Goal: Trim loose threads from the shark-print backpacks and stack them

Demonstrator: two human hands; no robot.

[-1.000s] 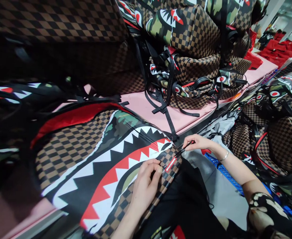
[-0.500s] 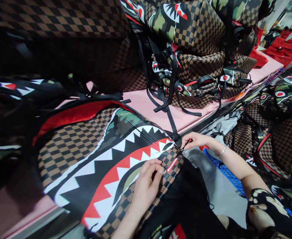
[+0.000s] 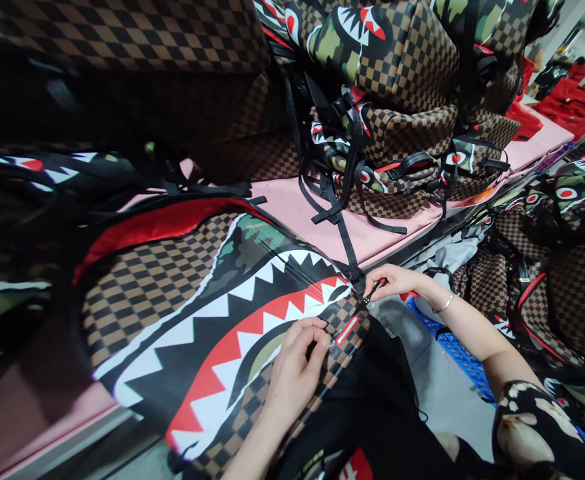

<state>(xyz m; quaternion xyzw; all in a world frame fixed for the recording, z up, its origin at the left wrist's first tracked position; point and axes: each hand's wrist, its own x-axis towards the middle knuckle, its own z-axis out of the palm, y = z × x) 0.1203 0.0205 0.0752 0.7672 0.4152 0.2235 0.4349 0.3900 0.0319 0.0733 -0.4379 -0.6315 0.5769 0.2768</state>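
A backpack with brown-and-black checks, a camouflage patch and a printed shark mouth lies across the pink table edge and my lap. My left hand rests on its lower front, thumb and fingertips pinched together near the small red label. Whatever is in that pinch is too small to make out. At the bag's right corner, my right hand is closed around what looks like small black scissors. Their tips point down-left toward the checked panel. Red lining shows along the bag's open top.
Several similar checked bags are piled on the pink table, with black straps hanging off its edge. More bags are heaped at the right, beside a blue plastic crate. Red cloth items lie far back.
The whole view has shifted slightly, so the bags appear a little further right. Both hands keep nearly the same pose and place on the backpack.
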